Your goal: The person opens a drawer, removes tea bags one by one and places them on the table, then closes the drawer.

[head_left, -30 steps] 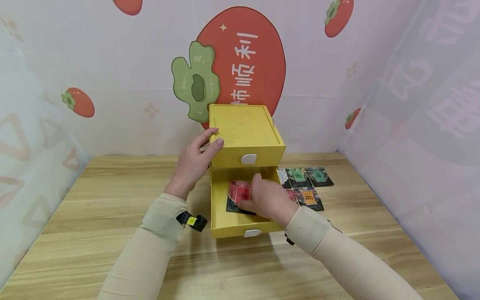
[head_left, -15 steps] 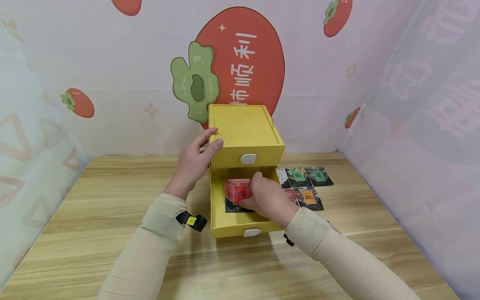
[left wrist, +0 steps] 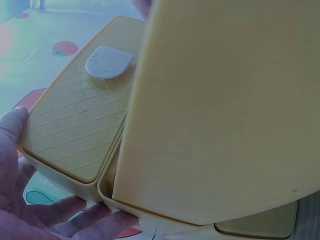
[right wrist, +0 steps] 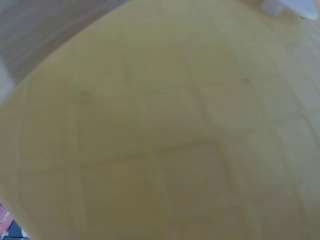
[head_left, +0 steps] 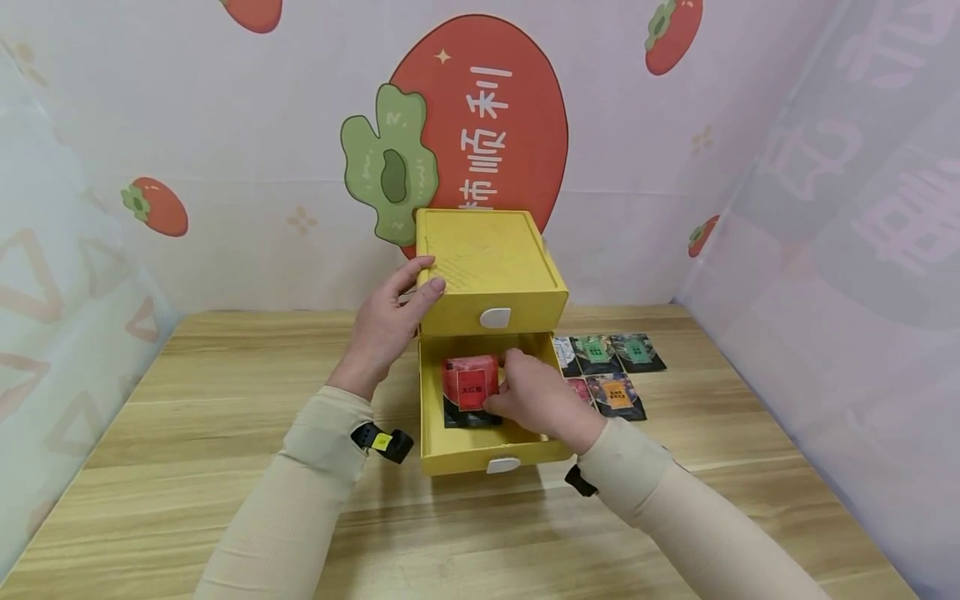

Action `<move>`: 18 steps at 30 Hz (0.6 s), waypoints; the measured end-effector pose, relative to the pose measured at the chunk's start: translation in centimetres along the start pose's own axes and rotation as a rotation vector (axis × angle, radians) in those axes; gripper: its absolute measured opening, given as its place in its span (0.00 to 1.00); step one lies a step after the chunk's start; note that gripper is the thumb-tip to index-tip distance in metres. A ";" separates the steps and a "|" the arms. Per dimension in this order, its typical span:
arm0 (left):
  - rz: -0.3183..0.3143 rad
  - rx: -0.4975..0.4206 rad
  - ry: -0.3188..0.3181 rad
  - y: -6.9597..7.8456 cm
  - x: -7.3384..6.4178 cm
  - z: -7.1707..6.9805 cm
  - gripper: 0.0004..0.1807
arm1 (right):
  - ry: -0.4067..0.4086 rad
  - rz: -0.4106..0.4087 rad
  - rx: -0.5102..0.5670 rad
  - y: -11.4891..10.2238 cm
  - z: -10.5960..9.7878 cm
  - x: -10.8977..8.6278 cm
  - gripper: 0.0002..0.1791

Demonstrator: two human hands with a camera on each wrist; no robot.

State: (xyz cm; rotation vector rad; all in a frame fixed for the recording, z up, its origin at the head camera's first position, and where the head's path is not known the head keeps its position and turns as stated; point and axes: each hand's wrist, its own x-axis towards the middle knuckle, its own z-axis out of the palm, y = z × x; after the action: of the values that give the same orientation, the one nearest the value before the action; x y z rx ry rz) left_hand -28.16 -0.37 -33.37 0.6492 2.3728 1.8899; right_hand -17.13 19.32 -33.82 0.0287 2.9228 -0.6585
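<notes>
A yellow two-drawer box [head_left: 487,250] stands at the table's middle, its lower drawer [head_left: 435,446] pulled out. My left hand [head_left: 388,321] rests on its upper left corner, thumb on the top edge; in the left wrist view, the fingers [left wrist: 65,210] lie extended along the box's side. Inside the open drawer, my right hand [head_left: 543,396] pinches the right edge of a red and black sachet [head_left: 468,383], thumb on its front. The other fingers are partly hidden behind the hand. The drawer's gridded front [right wrist: 165,130] fills the right wrist view, where the hand is out of sight.
To the right of the box, several flat sachets lie in two rows, among them a green one [head_left: 639,352] and an orange one [head_left: 617,395]. White tabs [head_left: 495,317] mark the drawer fronts. A printed cloth backdrop [head_left: 285,150] stands behind the wooden table [head_left: 247,400].
The red sachet has shifted left inside the drawer and more of its front shows. My right hand still pinches its edge, the wrist slightly lower. My left hand stays on the box.
</notes>
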 end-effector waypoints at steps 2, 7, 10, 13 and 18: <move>0.000 0.002 0.000 0.0 0.0 0.0 0.34 | 0.008 -0.042 0.022 0.2 -0.2 -0.2 0.17; -0.006 0.004 -0.001 -0.1 0.1 -0.1 0.34 | 0.016 -0.109 0.074 0.8 -0.7 -0.9 0.09; -0.008 0.002 -0.004 -0.1 0.1 -0.1 0.35 | 0.026 -0.125 0.104 1.1 -1.1 -1.3 0.09; -0.010 -0.002 -0.006 0.0 0.1 -0.1 0.35 | 0.043 -0.137 0.122 1.4 -1.5 -1.7 0.09; -0.006 -0.010 -0.009 -0.1 0.1 -0.1 0.35 | 0.062 -0.152 0.176 1.9 -2.3 -2.6 0.09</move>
State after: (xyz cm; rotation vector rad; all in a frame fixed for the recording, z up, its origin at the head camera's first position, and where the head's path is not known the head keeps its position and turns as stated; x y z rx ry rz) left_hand -28.26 -0.43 -33.40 0.6472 2.3559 1.8908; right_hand -14.74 22.09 -32.22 -0.1581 2.9380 -0.9529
